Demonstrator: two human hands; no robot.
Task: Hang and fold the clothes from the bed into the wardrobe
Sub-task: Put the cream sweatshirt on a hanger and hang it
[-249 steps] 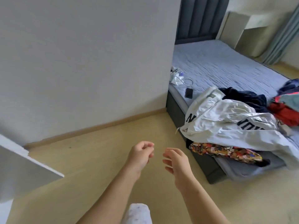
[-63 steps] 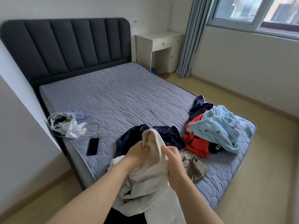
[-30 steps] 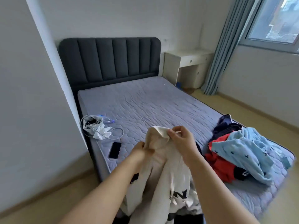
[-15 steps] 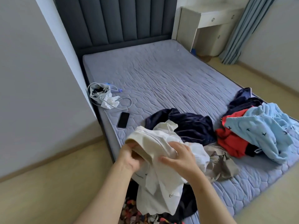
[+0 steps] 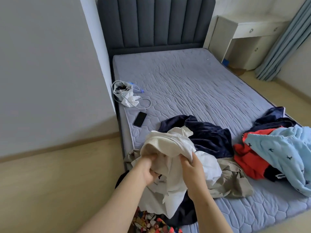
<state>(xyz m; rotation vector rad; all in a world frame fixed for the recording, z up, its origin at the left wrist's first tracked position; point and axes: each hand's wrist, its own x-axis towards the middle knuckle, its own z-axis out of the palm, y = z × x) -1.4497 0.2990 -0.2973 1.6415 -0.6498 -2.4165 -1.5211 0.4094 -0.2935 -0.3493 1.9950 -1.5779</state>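
Observation:
A white jacket [image 5: 170,148] with a ribbed cream hem is bunched over the near left corner of the grey quilted bed [image 5: 193,84]. My left hand [image 5: 146,169] grips its fabric from below, fingers tucked inside the hem. My right hand [image 5: 193,170] holds the cloth on the right side. Behind it lies a navy velvet garment [image 5: 207,137]. A beige garment [image 5: 234,180] sits to the right, then a red one [image 5: 249,157] under a light blue bird-print one [image 5: 282,152]. A multicoloured patterned cloth [image 5: 151,224] hangs at the bed's near edge.
A black phone [image 5: 140,119] lies on the mattress near the left edge, beyond it a small bag with a white cable [image 5: 125,94]. A white wall [image 5: 50,73] stands left, a white desk [image 5: 249,36] and blue curtain [image 5: 286,39] at the far right. Wooden floor [image 5: 58,182] lies to my left.
I came from the floor to the bed and picked up the white jacket with both hands. Over the last second it came down from a raised position onto the pile, hands regripping.

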